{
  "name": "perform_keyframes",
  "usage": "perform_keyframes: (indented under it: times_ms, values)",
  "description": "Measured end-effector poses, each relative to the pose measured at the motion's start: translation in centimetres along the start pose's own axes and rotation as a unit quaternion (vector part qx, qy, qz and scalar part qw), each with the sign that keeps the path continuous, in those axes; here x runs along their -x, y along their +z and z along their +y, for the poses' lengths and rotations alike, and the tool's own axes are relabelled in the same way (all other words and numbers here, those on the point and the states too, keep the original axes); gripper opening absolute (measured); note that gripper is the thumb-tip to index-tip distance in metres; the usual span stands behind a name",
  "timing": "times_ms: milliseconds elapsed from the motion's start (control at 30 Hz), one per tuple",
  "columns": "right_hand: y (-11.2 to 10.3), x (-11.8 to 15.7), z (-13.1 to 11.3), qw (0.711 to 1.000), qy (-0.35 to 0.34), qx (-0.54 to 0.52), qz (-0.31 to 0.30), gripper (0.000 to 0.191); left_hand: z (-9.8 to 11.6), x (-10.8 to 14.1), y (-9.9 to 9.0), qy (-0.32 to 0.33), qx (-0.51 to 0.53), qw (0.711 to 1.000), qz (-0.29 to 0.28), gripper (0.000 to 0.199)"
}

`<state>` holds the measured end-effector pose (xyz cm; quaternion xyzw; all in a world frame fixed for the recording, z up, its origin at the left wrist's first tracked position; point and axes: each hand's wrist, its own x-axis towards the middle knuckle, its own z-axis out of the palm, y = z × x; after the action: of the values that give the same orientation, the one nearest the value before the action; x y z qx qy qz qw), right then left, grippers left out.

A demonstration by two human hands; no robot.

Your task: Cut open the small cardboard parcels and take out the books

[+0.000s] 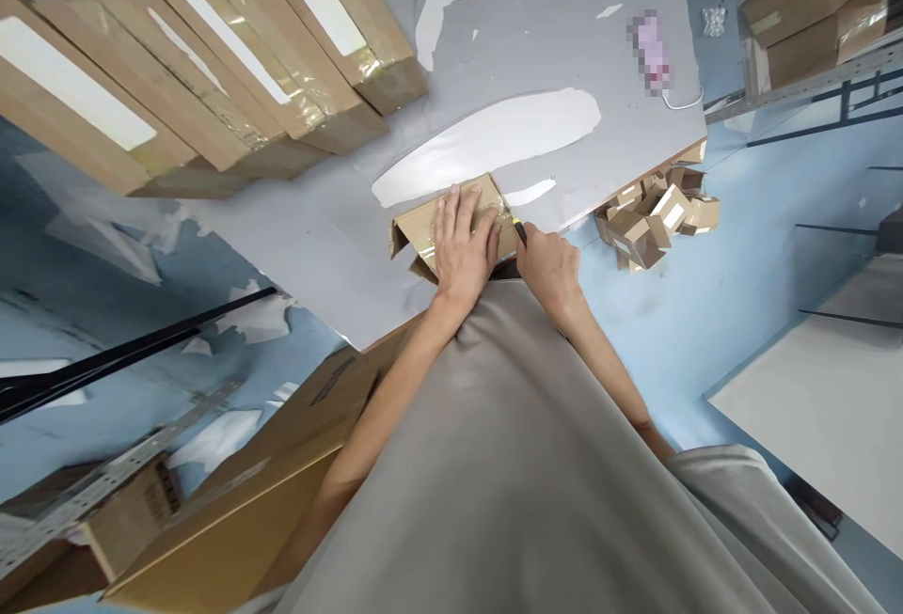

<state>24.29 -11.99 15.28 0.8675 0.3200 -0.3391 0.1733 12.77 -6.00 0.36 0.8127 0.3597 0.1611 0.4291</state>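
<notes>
A small cardboard box (421, 222) lies on the grey table (317, 247) at its near edge, close to my body. Its left end stands open with flaps loose, and clear tape runs along it. My left hand (464, 243) rests flat on top of the box with its fingers stretched out. In my right hand (548, 264) is a utility knife (520, 230) with a black and yellow handle, gripped in a closed fist. The knife's tip meets the taped right end of the box; the blade itself is too small to make out.
Several long taped cartons (296, 40) stand at the table's back left. White paper pieces (486, 139) lie on the tabletop. A blurred pink object (650, 52) with a cord sits at the right. Opened small boxes (663, 214) are heaped beyond the right edge. A large carton (282, 464) stands at left.
</notes>
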Motion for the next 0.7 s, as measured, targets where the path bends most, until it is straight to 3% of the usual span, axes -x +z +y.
perform_keyframes:
  times_ms: [300,533,700]
  values:
    - [0.8,-1.7,0.9,1.0,0.024,0.001,-0.009,0.038,-0.6,0.3,0.7,0.013,0.033,0.999,0.02,0.043]
    - [-0.4,0.7,1.1,1.0,0.006,-0.011,0.007,0.043,-0.5,0.0,0.3,0.011,0.027,0.999,0.015,0.046]
    - [-0.4,-0.6,1.3,1.0,-0.02,-0.011,-0.002,0.047,0.0,0.0,-0.1,0.001,0.018,1.0,0.0,0.043]
